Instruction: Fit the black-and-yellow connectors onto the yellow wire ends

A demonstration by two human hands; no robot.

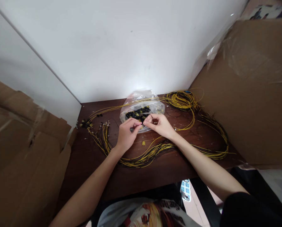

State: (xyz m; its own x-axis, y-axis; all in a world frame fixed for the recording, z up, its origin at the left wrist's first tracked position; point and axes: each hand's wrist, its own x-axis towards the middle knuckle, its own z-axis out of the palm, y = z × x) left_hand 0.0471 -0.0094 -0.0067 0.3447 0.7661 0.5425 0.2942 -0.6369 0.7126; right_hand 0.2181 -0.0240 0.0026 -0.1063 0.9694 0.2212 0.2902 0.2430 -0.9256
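Over the near edge of a clear plastic bag [141, 96], my two hands meet almost fingertip to fingertip. My left hand [128, 132] is closed in a pinch; whatever small piece it grips is too small to make out. Between the thumb and fingers of my right hand [161, 125] is a thin black wire, which loops up above the fingertips. Small black parts [138, 112] with bits of yellow lie in the bag just behind my fingers. A tiny yellow piece [143, 143] rests on the table in front of the bag.
A bundle of yellow and black wires [141, 160] curves across the brown table [117, 181]. Coiled yellow wire [182, 100] lies at the back right, and wire ends with small connectors [85, 123] at the left. Cardboard [256, 94] walls both sides; a white panel [131, 47] stands behind.
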